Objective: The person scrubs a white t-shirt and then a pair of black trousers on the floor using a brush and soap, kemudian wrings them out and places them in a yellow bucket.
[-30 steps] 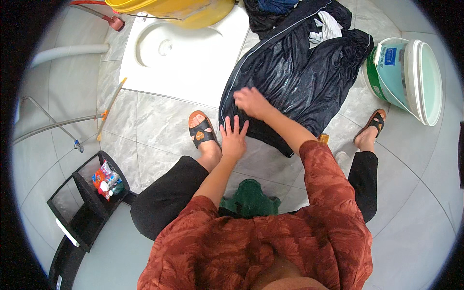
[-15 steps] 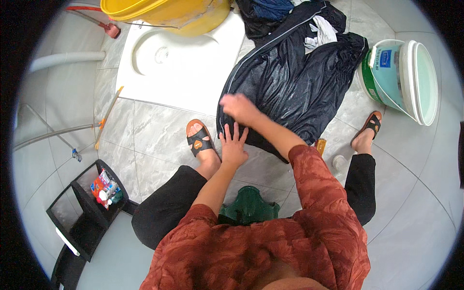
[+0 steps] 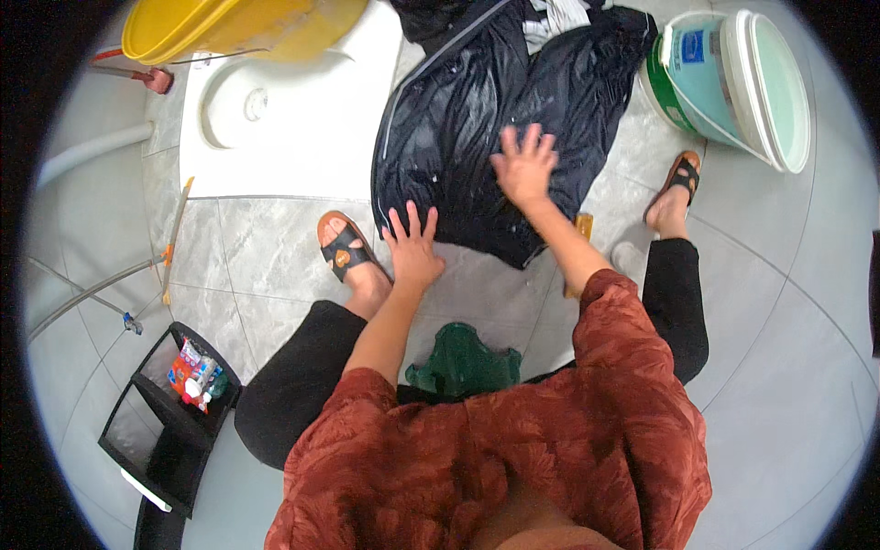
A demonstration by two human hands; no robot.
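A wet black garment with a pale piping line lies spread on the tiled floor in front of me. My left hand rests at its near left edge, fingers stretched out and apart. Over the middle of the cloth is my right hand, fingers spread and slightly blurred; whether it presses on the fabric I cannot tell. Neither hand grips anything. At the far side, a white cloth lies against the black one. A yellow-brown handle-like piece shows on the floor beside my right forearm.
A white squat toilet pan lies to the far left, with a yellow bucket above it. A pale green bucket lies tipped at the right. A green stool is below me; a black shelf stands left.
My right hand has moved right, from the garment's left edge to its middle, and its fingers have opened out. My left hand stays at the near left edge. The whole view has shifted.
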